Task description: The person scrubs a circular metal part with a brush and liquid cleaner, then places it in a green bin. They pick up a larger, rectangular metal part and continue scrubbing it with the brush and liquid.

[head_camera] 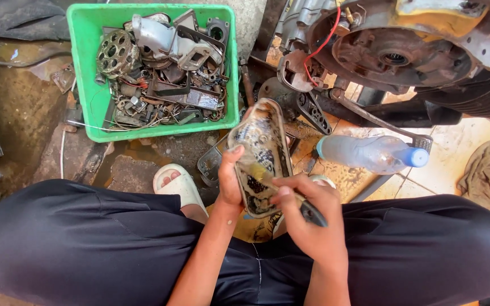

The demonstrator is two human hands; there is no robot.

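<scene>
The left hand [231,181] grips a grimy engine cover [259,153] (details unclear); the right hand [307,207] clasps a brush [290,195], its bristles hidden.

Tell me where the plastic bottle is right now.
In the head view, the plastic bottle lies on its side on the tiled floor, right of the metal cover held in the left hand, below the engine.
</scene>
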